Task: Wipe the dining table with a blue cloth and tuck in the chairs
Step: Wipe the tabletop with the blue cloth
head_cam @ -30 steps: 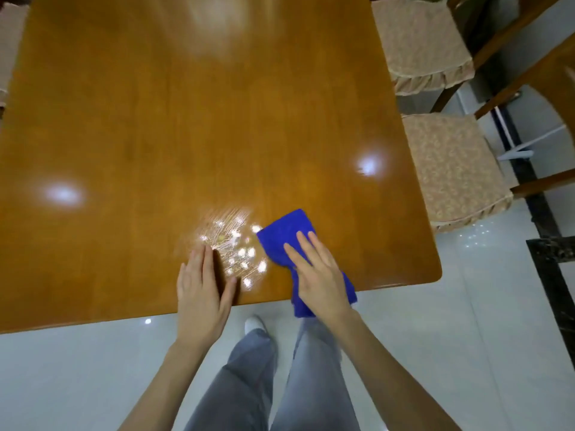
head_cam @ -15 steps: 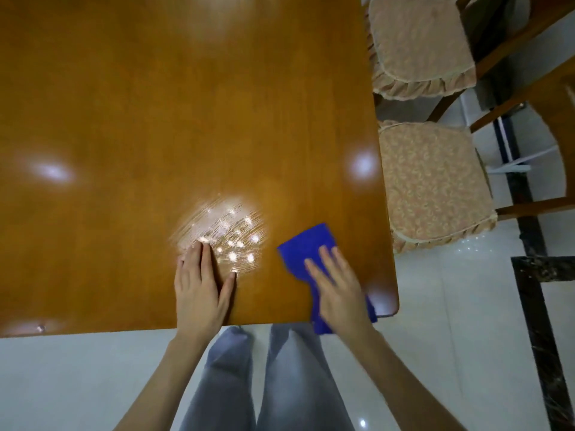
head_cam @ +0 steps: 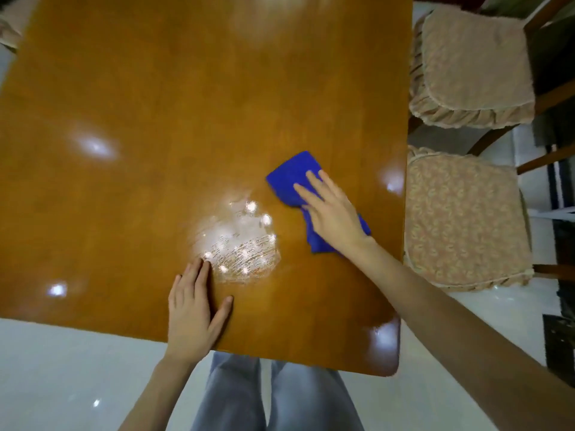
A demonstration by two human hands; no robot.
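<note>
A glossy brown wooden dining table [head_cam: 155, 104] fills most of the view. A blue cloth [head_cam: 289, 178] lies on it right of centre, and my right hand [head_cam: 333, 213] presses flat on it with straight fingers. My left hand [head_cam: 191, 315] rests flat on the table near the front edge. Between the hands a wet, streaked patch [head_cam: 239, 244] glints on the wood. Two chairs with beige cushions stand at the table's right side: the near chair [head_cam: 463, 219] and the far chair [head_cam: 469, 66], both pulled out from the table.
White glossy floor tiles [head_cam: 62, 377] lie below the table's front edge, and my grey trouser legs [head_cam: 273, 396] stand against it. A dark marble strip [head_cam: 560, 337] runs along the floor at the right. Another cushion corner [head_cam: 7, 32] shows at the far left.
My right hand has slid the blue cloth away from the front edge, further up the table. The left hand stays flat near the edge. The streaked patch looks larger.
</note>
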